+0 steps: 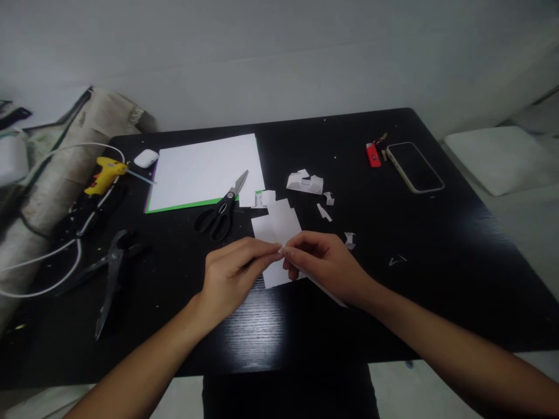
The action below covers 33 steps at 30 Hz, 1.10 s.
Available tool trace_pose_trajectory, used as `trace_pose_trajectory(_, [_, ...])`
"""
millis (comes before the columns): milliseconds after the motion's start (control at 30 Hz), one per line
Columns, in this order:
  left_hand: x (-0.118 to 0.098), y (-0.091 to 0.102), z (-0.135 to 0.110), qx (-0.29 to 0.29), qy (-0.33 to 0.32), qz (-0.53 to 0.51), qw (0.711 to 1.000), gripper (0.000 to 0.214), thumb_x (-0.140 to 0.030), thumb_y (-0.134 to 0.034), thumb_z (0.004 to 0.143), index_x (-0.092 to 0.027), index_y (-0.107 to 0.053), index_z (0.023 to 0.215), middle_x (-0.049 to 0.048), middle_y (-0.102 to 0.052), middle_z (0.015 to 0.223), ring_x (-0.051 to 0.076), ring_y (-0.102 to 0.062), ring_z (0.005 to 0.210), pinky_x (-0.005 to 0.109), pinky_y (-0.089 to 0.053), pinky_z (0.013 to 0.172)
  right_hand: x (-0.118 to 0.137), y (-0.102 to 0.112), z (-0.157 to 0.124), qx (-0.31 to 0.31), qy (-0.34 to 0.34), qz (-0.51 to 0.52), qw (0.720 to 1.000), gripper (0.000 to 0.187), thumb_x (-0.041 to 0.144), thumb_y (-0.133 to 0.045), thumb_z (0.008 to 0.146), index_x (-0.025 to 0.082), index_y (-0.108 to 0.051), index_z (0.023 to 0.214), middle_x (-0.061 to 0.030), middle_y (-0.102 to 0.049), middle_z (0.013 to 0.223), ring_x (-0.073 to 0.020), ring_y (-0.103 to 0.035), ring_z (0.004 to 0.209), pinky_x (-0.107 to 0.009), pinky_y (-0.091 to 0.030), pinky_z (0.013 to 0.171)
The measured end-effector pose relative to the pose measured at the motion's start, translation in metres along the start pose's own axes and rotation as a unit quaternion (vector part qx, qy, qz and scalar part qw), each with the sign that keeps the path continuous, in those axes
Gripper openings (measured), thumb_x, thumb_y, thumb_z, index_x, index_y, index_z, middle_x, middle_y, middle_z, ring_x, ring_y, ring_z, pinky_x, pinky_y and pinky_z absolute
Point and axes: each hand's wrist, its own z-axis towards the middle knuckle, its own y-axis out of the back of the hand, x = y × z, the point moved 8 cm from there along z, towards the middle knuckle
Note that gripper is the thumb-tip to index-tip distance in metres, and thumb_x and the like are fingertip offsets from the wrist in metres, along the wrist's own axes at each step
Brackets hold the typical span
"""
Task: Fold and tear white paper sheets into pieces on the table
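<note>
A cut white paper shape point(276, 228) lies on the black table point(437, 244) in front of me. My left hand point(236, 273) and my right hand point(325, 262) meet over its near part, fingertips pinched together on the paper's edge. The right hand also covers a folded strip of the paper that sticks out below the wrist. Black-handled scissors point(222, 212) lie just left of the paper, partly on a stack of sheets point(205, 171).
White paper scraps point(305, 183) lie behind the hands. A red lighter point(372, 155) and a phone point(414, 167) sit at the far right. At left are a yellow glue gun point(105, 174), white cable point(65, 250), pliers point(113, 267) and a white earbud case point(146, 157).
</note>
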Motion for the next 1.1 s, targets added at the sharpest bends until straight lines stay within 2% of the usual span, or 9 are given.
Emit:
trace_pose_trajectory(400, [0.0006,-0.0014,0.0022,0.015,-0.001,0.002,1.000,0.015,-0.014,-0.069,0.092,-0.021,-0.077,0.103,0.0035,-0.080,0.097,0.016,-0.075,0.086,0.028,-0.060,0.076,0.0022,0.0003,0.0004,-0.006,0.000,-0.012,1.000,0.022,0.039,-0.074,0.089,0.018,-0.072,0.084,-0.0010,-0.070,0.075,-0.0127,-0.066,0.065,-0.029,-0.056,0.067])
trace_pose_trajectory(633, [0.0087,0.0060,0.0046,-0.020,0.046,0.041,0.998,0.008,-0.017,-0.069,0.092,-0.018,-0.075,0.097,0.0029,-0.075,0.087,0.014,-0.069,0.076,0.026,-0.055,0.071,-0.0007,0.0051,0.0032,-0.021,0.003,-0.009,1.000,0.022,0.039,-0.075,0.088,0.017,-0.073,0.085,-0.0007,-0.071,0.075,-0.0122,-0.067,0.064,-0.028,-0.054,0.067])
trace_pose_trajectory(867, [0.0011,-0.0006,0.0051,-0.001,-0.002,0.015,1.000,0.009,-0.015,-0.072,0.091,-0.018,-0.076,0.097,0.0040,-0.076,0.089,0.015,-0.070,0.080,0.027,-0.055,0.073,0.0004,0.0032,0.0019,-0.013,-0.013,-0.006,1.000,0.025,0.041,-0.075,0.088,0.017,-0.073,0.082,-0.0005,-0.070,0.074,-0.0119,-0.066,0.064,-0.028,-0.054,0.069])
trace_pose_trajectory(1100, [0.0026,-0.0003,0.0028,-0.001,-0.008,0.011,1.000,0.012,-0.011,-0.070,0.091,-0.018,-0.076,0.099,0.0037,-0.078,0.091,0.014,-0.071,0.083,0.026,-0.056,0.075,0.0001,0.0020,0.0018,-0.003,-0.022,0.002,1.000,0.024,0.039,-0.075,0.089,0.015,-0.073,0.083,-0.0001,-0.070,0.073,-0.0115,-0.065,0.064,-0.027,-0.053,0.069])
